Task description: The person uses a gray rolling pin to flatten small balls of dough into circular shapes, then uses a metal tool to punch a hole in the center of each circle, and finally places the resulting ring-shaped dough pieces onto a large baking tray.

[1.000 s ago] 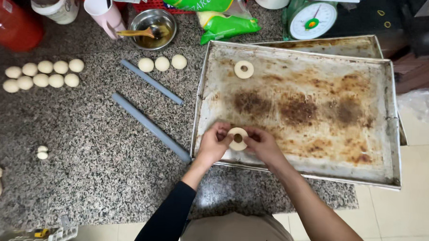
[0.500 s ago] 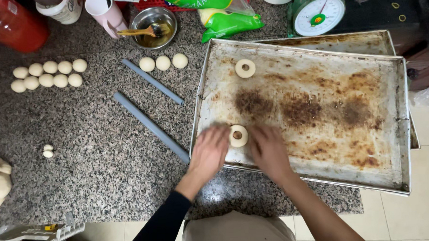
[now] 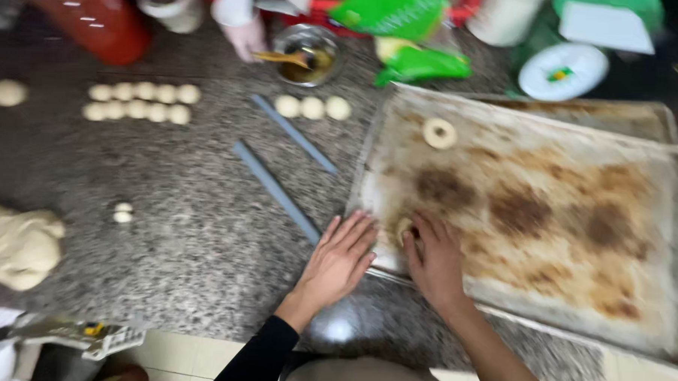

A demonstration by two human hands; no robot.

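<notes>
Where speckled grey-black granite counter (image 3: 165,229) meets pale floor tile at the near edge: polished stone, glossy highlight close to the body.

Large rectangular metal baking tray (image 3: 578,221), worn, heavily browned in dark blotches, raised rim, set on the counter's right half; second tray edge visible behind it.

Left hand (image 3: 340,258): flat, fingers spread and extended, gripping nothing, resting across the tray's near left rim.

Right hand (image 3: 434,258): palm down on the tray floor, fingers loosely curled over a small pale dough ring (image 3: 404,229), touching rather than clasping it; ring mostly covered, at the tray's near left corner, between the two hands.

Second dough ring (image 3: 439,132), round with a centre hole, at the tray's far left.

Two grey flat strips (image 3: 279,192), long, narrow, lying diagonally left of the tray.

Dough balls (image 3: 139,102), smooth, cream, in two rows; three more (image 3: 312,107) near the tray.

Dough lump (image 3: 18,243), irregular, at left edge.

Steel bowl (image 3: 308,54), with spoon, beside another person's gloved hand (image 3: 247,38).

Green bags (image 3: 404,35), soft plastic.
</notes>
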